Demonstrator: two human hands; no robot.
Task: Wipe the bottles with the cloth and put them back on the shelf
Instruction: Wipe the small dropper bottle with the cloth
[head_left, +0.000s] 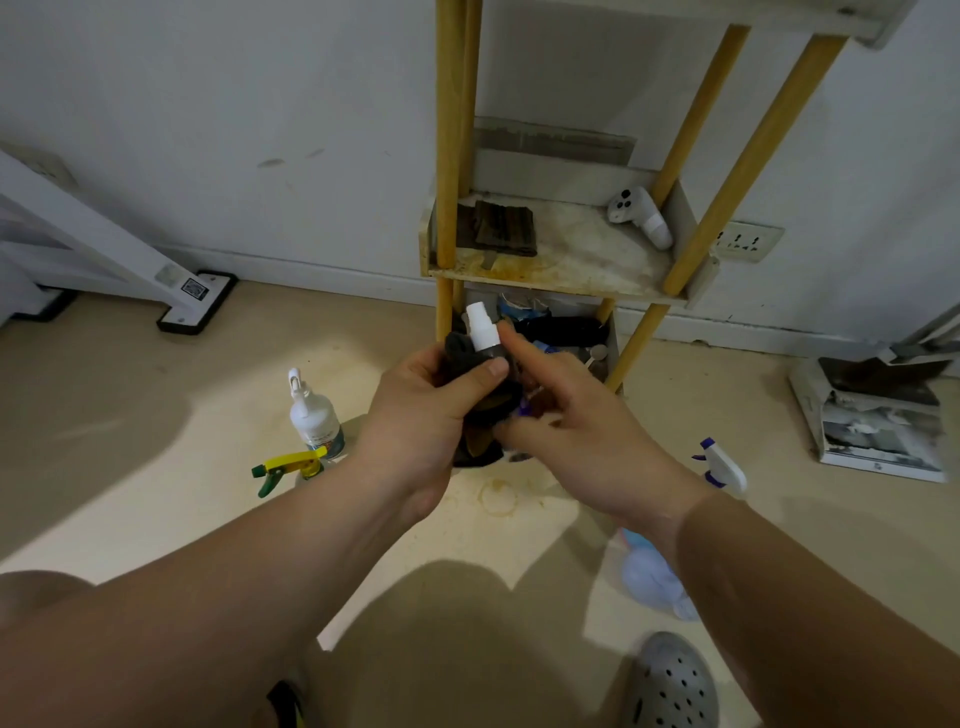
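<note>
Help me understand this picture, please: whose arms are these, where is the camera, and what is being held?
There is no machine here: a person works with bare hands, and the single camera sits on their head, looking forward and down. The left hand wraps a dark cloth round a small bottle with a white cap. The right hand holds the bottle lower down, its forefinger stretched toward the cap. Behind stands a shelf with a white controller on it. On the floor wait a white bottle, a yellow-and-green sprayer beside it and a white-and-purple sprayer on the right.
</note>
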